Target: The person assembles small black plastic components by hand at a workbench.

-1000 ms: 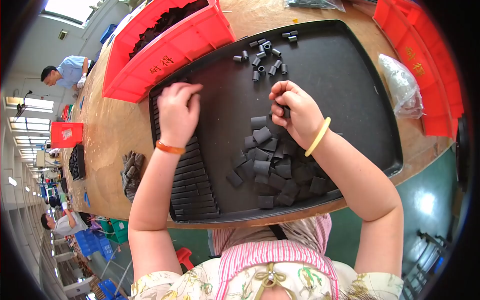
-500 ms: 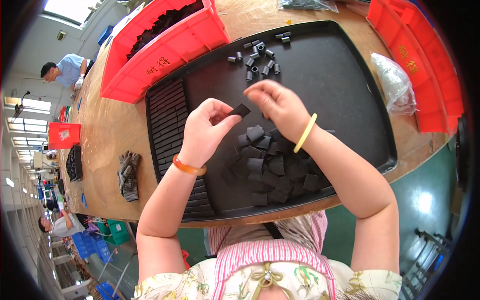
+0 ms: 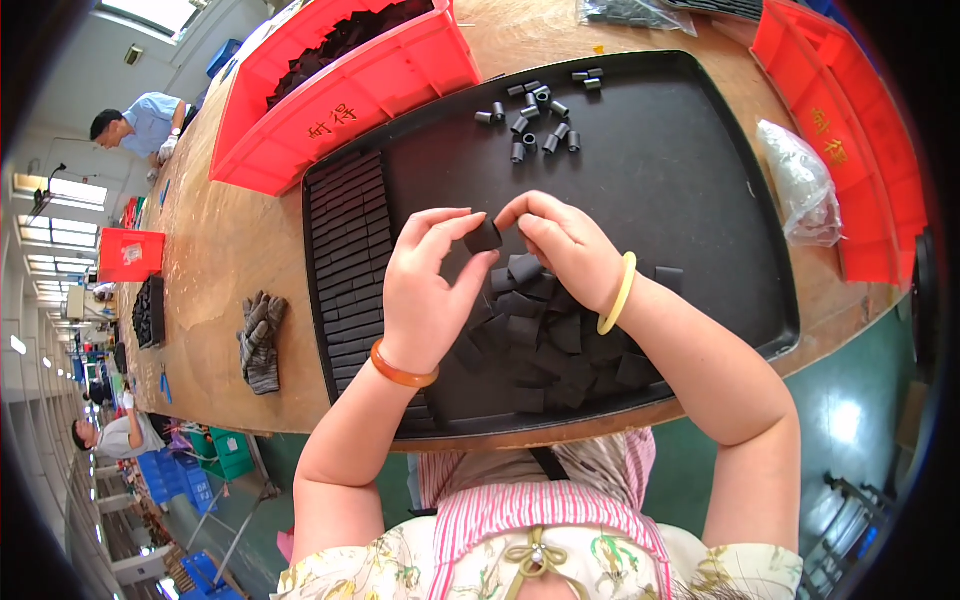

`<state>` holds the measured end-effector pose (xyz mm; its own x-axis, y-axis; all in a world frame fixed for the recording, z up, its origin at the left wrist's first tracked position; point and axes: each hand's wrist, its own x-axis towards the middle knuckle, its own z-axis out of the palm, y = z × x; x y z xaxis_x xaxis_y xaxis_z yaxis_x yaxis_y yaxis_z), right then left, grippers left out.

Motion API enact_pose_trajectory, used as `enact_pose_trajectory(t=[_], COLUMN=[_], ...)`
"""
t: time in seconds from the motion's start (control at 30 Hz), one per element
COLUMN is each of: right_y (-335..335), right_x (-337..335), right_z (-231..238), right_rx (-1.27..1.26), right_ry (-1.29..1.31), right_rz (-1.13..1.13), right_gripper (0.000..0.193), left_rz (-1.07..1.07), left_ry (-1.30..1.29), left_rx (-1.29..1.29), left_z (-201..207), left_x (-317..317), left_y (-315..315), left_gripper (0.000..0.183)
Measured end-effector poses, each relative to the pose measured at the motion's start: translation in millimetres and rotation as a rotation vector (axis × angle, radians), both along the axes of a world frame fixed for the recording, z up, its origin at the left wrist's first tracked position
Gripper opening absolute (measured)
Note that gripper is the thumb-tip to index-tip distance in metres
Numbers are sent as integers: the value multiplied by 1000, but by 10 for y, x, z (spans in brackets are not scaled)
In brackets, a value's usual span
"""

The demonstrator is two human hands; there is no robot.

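My left hand [image 3: 425, 285] pinches a small black sleeve [image 3: 484, 237] between thumb and fingers, above the middle of a large black tray [image 3: 660, 200]. My right hand [image 3: 570, 248] is close on its right, fingers curled together and fingertips at or near the sleeve's edge. Whether anything small is in those fingers is hidden. Below both hands lies a heap of flat-looking black pieces [image 3: 548, 360], partly covered by my right hand. Several short black tubes [image 3: 551, 143] stand and lie loose at the tray's far side. Black pieces in tight rows [image 3: 345, 235] line its left side.
A red bin [image 3: 350, 125] full of black pieces stands beyond the tray's far left corner. Another red bin [image 3: 850, 150] and a clear plastic bag [image 3: 800, 190] are at the right. Grey gloves [image 3: 262, 345] lie on the wooden table [image 3: 210, 310]. Co-workers are far left.
The piece in my left hand looked flat and tilted before; now its rounded side shows. My right hand has come down and inward beside it. The whole view has shifted slightly.
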<state>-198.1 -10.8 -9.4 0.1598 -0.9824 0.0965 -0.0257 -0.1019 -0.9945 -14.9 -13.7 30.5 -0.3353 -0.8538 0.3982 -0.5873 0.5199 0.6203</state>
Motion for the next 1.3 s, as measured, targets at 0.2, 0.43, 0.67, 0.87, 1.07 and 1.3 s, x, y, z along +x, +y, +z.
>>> enact_pose_trajectory(t=[0.2, 0.43, 0.67, 0.87, 1.07, 1.3], right_y=[-13, 26, 40, 44, 27, 36], right_x=[27, 57, 24, 33, 47, -5], right_z=[-14, 43, 103, 79, -1, 68], right_rx=[75, -136, -141, -266, -222, -71], right_ry=[-69, 13, 164, 242, 190, 116], right_rz=[-34, -104, -103, -84, -42, -116], right_gripper=[24, 17, 14, 11, 8, 13], left_rz=[-13, -20, -23, -23, -58, 14], left_ry=[265, 379, 289, 229, 137, -129], left_rx=[353, 438, 344, 249, 131, -121], left_z=[-182, -228, -249, -199, -170, -4], left_x=[121, 83, 88, 61, 70, 308], left_y=[-18, 6, 10, 15, -2, -599], left_gripper=[19, 24, 26, 26, 28, 21])
